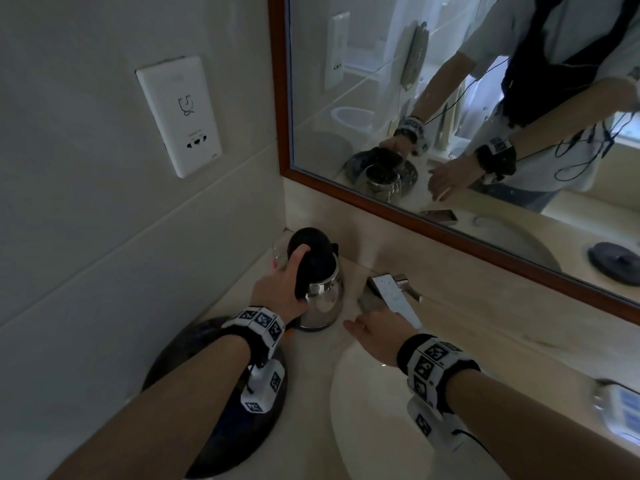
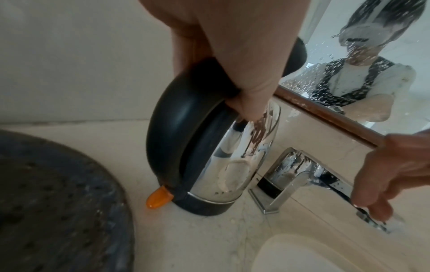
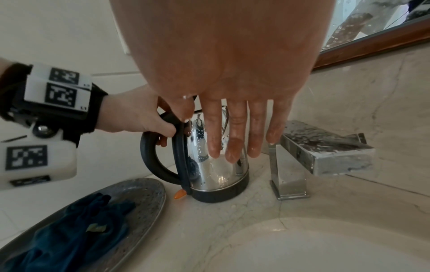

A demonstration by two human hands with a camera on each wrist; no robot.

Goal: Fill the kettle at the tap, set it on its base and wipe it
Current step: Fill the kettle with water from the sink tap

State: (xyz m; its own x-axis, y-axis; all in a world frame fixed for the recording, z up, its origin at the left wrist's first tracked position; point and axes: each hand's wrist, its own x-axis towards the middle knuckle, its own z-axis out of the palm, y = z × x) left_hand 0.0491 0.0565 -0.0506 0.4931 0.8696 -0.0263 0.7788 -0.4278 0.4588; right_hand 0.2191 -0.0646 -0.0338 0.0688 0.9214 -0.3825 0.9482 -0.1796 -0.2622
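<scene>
The steel kettle (image 1: 323, 296) (image 2: 232, 165) (image 3: 218, 171) with black lid and handle stands upright on the counter, just left of the chrome tap (image 1: 394, 292) (image 2: 298, 171) (image 3: 325, 152). My left hand (image 1: 280, 292) (image 2: 232, 64) (image 3: 139, 114) grips the handle near its top. An orange switch (image 2: 159, 197) sticks out at the kettle's foot. My right hand (image 1: 377, 332) (image 3: 232, 128) is wet and flat, fingers straight, over the tap's spout beside the kettle. It holds nothing. A dark blue cloth (image 3: 76, 230) lies on a dark round tray (image 1: 214, 393) (image 3: 144, 193).
The white basin (image 1: 381, 427) (image 3: 325, 244) sits below the tap at the front right. A glass (image 1: 278, 252) stands behind the kettle in the corner. A wall socket (image 1: 180, 116) is up on the left wall. The framed mirror (image 1: 450, 133) runs along the back.
</scene>
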